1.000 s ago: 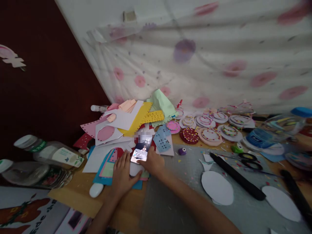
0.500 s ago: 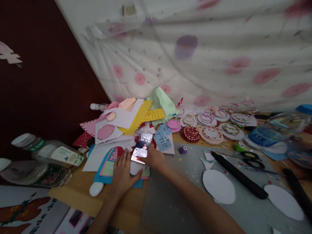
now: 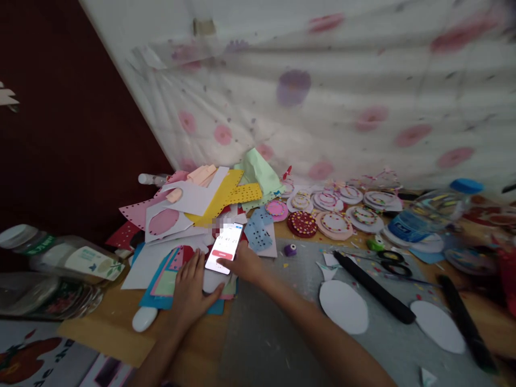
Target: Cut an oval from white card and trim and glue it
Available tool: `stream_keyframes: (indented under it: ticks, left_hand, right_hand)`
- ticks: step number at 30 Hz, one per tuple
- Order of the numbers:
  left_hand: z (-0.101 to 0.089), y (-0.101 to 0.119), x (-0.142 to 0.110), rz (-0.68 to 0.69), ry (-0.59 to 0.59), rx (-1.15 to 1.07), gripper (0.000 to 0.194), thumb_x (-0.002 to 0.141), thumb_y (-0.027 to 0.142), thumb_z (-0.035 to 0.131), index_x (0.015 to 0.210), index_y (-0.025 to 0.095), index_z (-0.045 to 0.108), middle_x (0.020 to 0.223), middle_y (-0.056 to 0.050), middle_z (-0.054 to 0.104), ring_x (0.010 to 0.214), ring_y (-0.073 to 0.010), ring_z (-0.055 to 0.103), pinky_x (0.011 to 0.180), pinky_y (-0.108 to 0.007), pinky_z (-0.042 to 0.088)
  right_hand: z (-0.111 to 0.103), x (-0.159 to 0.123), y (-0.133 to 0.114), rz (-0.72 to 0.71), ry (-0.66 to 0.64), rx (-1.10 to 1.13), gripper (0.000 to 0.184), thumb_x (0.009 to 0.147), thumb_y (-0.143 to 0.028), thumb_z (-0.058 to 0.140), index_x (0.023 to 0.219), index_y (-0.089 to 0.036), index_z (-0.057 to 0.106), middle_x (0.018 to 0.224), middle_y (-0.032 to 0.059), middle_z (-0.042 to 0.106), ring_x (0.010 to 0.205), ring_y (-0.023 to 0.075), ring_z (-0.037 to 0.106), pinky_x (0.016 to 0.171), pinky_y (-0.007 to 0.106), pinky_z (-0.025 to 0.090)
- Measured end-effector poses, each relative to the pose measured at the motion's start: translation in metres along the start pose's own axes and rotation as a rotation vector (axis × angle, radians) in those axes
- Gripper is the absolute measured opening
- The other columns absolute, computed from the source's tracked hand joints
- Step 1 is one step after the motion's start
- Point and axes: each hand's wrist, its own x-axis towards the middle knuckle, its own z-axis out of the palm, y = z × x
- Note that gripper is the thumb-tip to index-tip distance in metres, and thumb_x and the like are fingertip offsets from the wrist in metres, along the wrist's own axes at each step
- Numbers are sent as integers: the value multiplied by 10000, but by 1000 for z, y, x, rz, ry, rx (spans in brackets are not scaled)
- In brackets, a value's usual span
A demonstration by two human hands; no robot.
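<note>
My right hand (image 3: 244,264) grips a smartphone (image 3: 228,239) at its right edge, with the thumb over the lower part of the lit screen. White with large digits and a red bar, the screen faces up. My left hand (image 3: 190,289) lies flat just left of the phone, fingers stretched out over coloured paper sheets (image 3: 161,285). Under and behind both hands spreads a heap of cut paper: a yellow sheet (image 3: 220,201), pale green paper (image 3: 258,169) and dotted blue paper (image 3: 259,231).
Clear bottles (image 3: 86,263) lie at the left, by a white oval object (image 3: 144,319). On the right, a cutting mat (image 3: 266,328) carries white paper ovals (image 3: 344,306), scissors (image 3: 393,263) and a black tool (image 3: 374,287). Decorated paper discs (image 3: 302,224) and a water bottle (image 3: 427,212) stand behind.
The phone screen has switched from a dark lock screen with a clock to a white page with digits and a red bar. The view has turned slightly right; both hands keep their places.
</note>
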Motion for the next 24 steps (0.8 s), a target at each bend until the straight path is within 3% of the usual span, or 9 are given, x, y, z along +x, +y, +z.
stream_keyframes:
  ticks: [4,7,8,10,12,15,18,24]
  left_hand:
    - [0,-2,1,-7,1,-5,887,795,566,558,1490,116,239,1503,-223,371,1352,-378,402,1067,-529,333]
    - [0,-3,1,-13,-2,-34,881,800,563,544,1492,128,215,1500,-220,375,1353,-376,401,1065,-529,342]
    - [0,-4,1,-20,2,-43,872,803,556,537,1493,137,205,1498,-214,380,1349,-372,407,1067,-528,342]
    - [-1,-7,2,-23,27,-57,861,794,558,539,1481,150,216,1480,-208,405,1331,-369,429,1063,-521,351]
    - [-4,-8,6,-18,58,-62,833,771,576,551,1440,155,285,1430,-208,460,1293,-374,462,1042,-515,374]
    - [-14,-2,17,-59,95,-38,772,751,613,546,1341,136,406,1299,-212,554,1199,-390,517,993,-515,407]
    - [-26,14,33,-130,50,25,828,704,688,561,1293,117,451,1201,-209,600,1112,-402,549,934,-509,434]
    - [-36,48,55,-186,-86,110,948,656,723,598,1334,79,438,1103,-209,604,1041,-402,574,869,-486,459]
  right_hand:
    - [-38,-52,23,-62,104,47,239,886,-446,516,920,-220,446,804,33,650,681,186,636,583,297,459]
    - [-68,-106,63,-81,199,47,137,929,-364,438,930,-230,409,724,-5,583,608,163,582,565,292,456]
    - [-76,-124,80,-111,305,15,133,930,-358,442,945,-230,412,735,-3,574,610,163,579,566,296,466]
    - [-85,-154,112,-162,526,-140,174,906,-354,509,995,-227,429,887,50,598,754,197,614,655,345,509]
    - [-86,-175,140,-256,620,-280,278,874,-332,572,1086,-218,434,1130,123,577,1039,261,592,856,443,508]
    - [-76,-190,165,-279,617,-423,495,841,-331,622,1258,-188,397,1336,176,476,1241,314,481,978,515,459]
    - [-64,-192,173,-261,595,-463,621,830,-335,639,1347,-161,341,1377,197,447,1267,330,463,979,527,473]
    - [-59,-188,176,-272,608,-437,583,844,-302,614,1348,-177,348,1355,187,496,1257,329,493,977,543,485]
